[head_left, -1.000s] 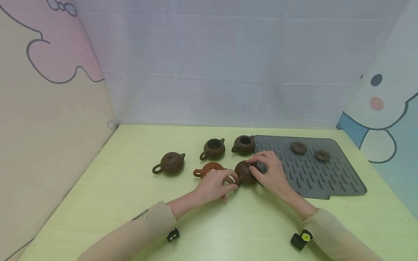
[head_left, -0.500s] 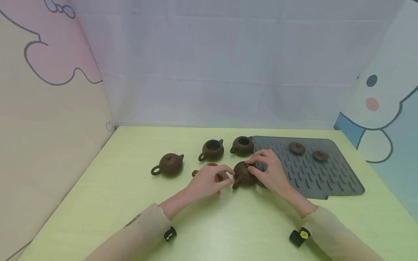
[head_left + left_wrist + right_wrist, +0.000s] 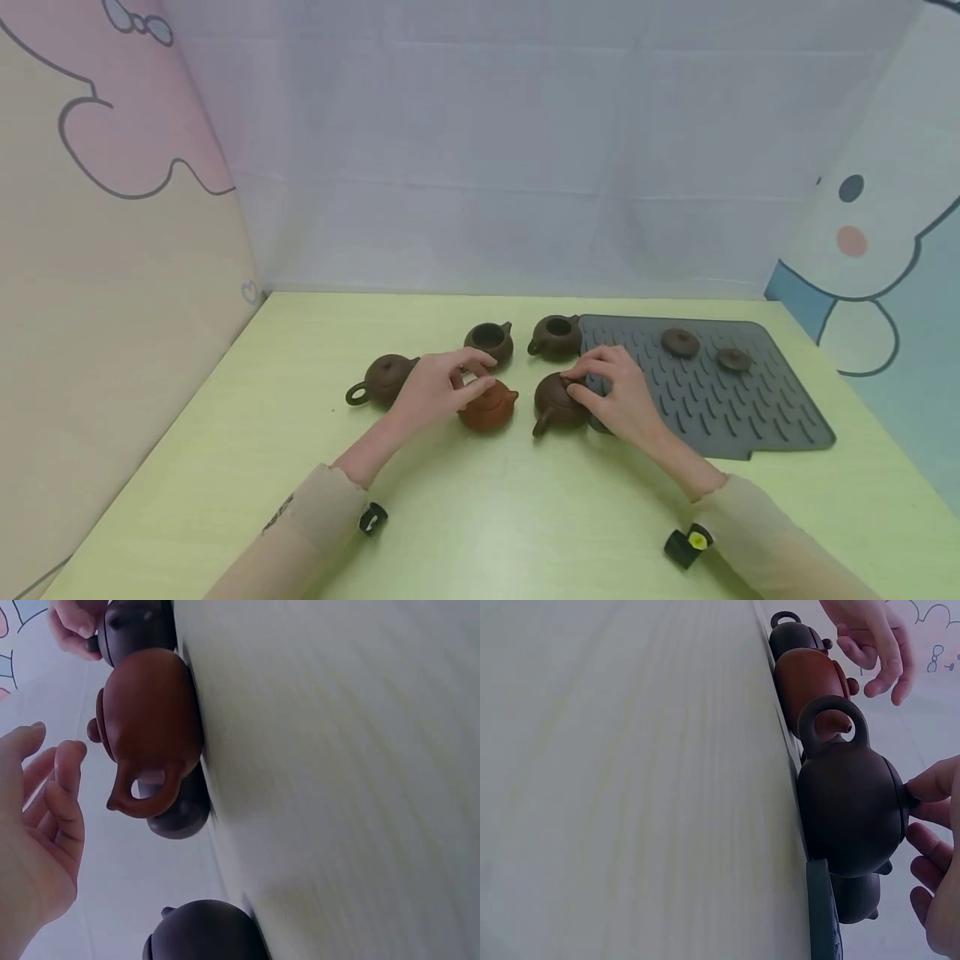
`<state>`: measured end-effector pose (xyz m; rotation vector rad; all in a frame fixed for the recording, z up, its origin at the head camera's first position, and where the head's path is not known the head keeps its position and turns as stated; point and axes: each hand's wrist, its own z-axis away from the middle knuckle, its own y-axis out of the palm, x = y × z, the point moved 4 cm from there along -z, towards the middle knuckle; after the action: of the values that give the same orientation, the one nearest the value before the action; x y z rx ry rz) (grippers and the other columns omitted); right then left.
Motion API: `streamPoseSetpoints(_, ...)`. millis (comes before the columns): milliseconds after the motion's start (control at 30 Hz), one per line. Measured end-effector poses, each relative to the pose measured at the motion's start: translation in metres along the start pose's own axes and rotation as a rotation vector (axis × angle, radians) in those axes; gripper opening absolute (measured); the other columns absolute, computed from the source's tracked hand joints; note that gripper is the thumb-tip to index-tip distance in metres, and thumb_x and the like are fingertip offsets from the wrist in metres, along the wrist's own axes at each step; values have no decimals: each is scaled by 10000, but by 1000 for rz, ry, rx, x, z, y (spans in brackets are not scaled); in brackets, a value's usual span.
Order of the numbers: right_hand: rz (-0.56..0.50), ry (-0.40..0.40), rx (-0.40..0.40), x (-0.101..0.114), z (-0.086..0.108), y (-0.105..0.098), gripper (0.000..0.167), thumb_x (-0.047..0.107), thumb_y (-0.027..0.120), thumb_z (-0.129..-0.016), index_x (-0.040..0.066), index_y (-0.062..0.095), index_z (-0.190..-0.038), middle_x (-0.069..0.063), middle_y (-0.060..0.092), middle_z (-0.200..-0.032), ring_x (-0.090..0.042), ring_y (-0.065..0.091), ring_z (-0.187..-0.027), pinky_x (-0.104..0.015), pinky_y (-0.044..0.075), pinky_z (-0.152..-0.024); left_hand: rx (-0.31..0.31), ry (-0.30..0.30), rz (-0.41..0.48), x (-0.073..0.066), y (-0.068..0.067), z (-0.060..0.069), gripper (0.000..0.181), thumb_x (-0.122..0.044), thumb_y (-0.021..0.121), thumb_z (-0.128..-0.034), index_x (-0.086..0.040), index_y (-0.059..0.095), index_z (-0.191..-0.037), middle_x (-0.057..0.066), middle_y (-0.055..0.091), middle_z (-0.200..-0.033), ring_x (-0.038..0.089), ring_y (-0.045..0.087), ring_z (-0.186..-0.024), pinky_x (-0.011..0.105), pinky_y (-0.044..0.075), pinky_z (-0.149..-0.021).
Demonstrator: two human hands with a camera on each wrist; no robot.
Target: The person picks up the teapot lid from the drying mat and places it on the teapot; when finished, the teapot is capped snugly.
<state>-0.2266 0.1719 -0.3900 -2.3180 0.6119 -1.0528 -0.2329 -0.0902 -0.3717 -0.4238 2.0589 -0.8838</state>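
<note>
Beside the gray mat [image 3: 712, 417], I see the right hand [image 3: 619, 398] pinching a dark teapot [image 3: 553, 403] by its knob [image 3: 910, 796]; the left hand [image 3: 435, 387], empty, fingers [image 3: 70, 766] loosely bent, hangs near the red teapot [image 3: 489, 410].

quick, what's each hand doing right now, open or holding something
Left hand: open, holding nothing, beside the reddish-brown teapot.
Right hand: closed, pinching the lid knob of a dark teapot.
</note>
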Motion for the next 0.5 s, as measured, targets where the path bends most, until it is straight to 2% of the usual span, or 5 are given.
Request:
streamPoseSetpoints(200, 1, -5, 3, 1, 0, -1, 133, 78, 777, -800, 170, 774, -896, -4, 677, -975, -161, 524, -970, -388, 411, -863, -52, -38, -38, 16, -8, -6, 232, -231, 714, -915, -156, 720, -1135, -43, 755, -960, 26, 520, -511, 205, 432, -469)
streamPoseSetpoints(500, 0, -7, 3, 0, 0, 0, 138, 80, 783, -799, 171, 775, -902, -6, 678, -978, -162, 526, -970, -383, 411, -863, -74, -201, -120, 31, -14, -8, 311, -286, 713, -911, -174, 680, -1200, -22, 747, -998, 23, 553, -464, 244, 429, -456)
